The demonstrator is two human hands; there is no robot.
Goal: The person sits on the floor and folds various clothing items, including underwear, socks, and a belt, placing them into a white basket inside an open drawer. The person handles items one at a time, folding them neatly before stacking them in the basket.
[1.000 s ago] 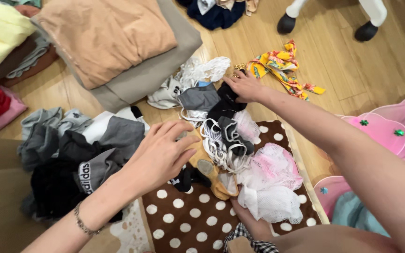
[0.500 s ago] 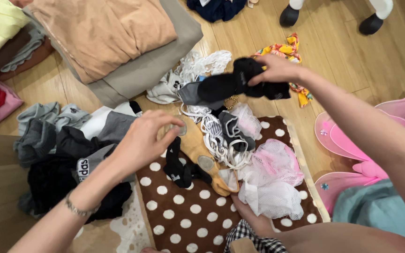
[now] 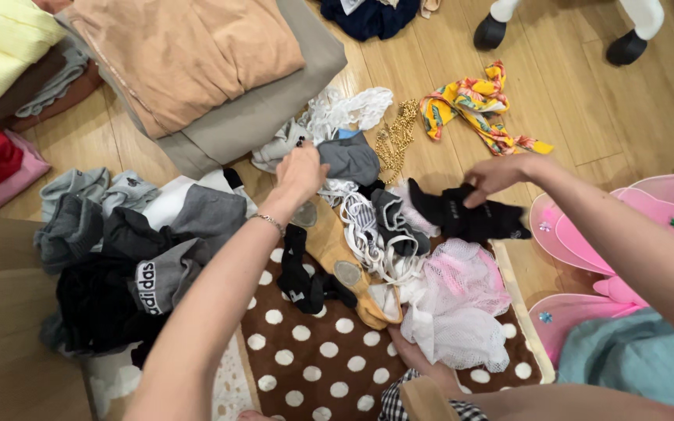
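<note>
Right hand (image 3: 495, 175) closed on a black sock (image 3: 466, 216) above the polka-dot mat (image 3: 313, 355); left hand (image 3: 300, 171), fingers curled, touching a grey garment (image 3: 350, 158) in the pile.

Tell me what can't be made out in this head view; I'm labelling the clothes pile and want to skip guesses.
- Left hand: its fingers curl into the grey garment, so the grasp is hidden.
- Black sock: motion blur, and the right hand covers its top edge.
- White-legged figure: cut off by the top edge.
- Third hand: mostly under the white-pink mesh.
- Yellow folded cloth: cut by the left edge.
</note>
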